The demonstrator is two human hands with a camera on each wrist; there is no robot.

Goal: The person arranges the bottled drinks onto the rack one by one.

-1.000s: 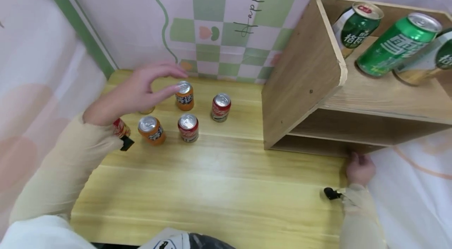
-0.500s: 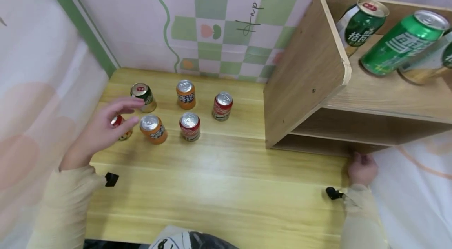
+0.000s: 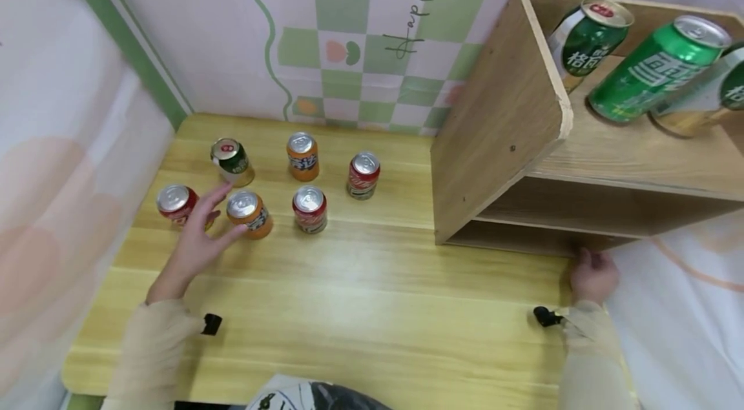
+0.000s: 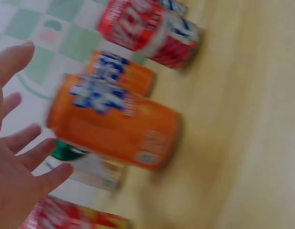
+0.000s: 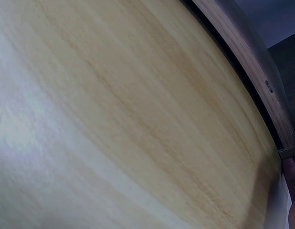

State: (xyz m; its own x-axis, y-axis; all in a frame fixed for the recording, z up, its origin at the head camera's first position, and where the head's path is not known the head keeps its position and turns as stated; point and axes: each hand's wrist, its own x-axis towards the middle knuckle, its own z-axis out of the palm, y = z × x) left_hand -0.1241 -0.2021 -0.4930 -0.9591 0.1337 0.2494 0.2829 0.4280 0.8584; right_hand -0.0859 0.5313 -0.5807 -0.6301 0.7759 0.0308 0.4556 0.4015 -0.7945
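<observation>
My left hand (image 3: 200, 235) is held with its fingers apart beside the front orange soda can (image 3: 250, 213). In the left wrist view that orange can (image 4: 114, 121) stands before the spread fingers, with a gap between. A red can (image 3: 177, 203) is partly hidden behind the hand. Just behind stands a green-and-gold can (image 3: 232, 161). Another orange can (image 3: 303, 157) and two red Coke cans, one nearer (image 3: 310, 210) and one farther (image 3: 363, 175), stand upright to the right. My right hand (image 3: 594, 277) holds the lower right corner of the wooden shelf (image 3: 500, 113), fingers curled.
On the shelf's upper board stand a green-and-gold can (image 3: 589, 45), a bright green can (image 3: 657, 71) and another pale can (image 3: 697, 100). Its lower compartments face me. A patterned cloth (image 3: 343, 3) hangs behind the wooden table (image 3: 349, 319).
My left hand has left the back orange can, come back toward the left front, then shifted right to the front orange can. The cans stay in place. My right hand has not moved.
</observation>
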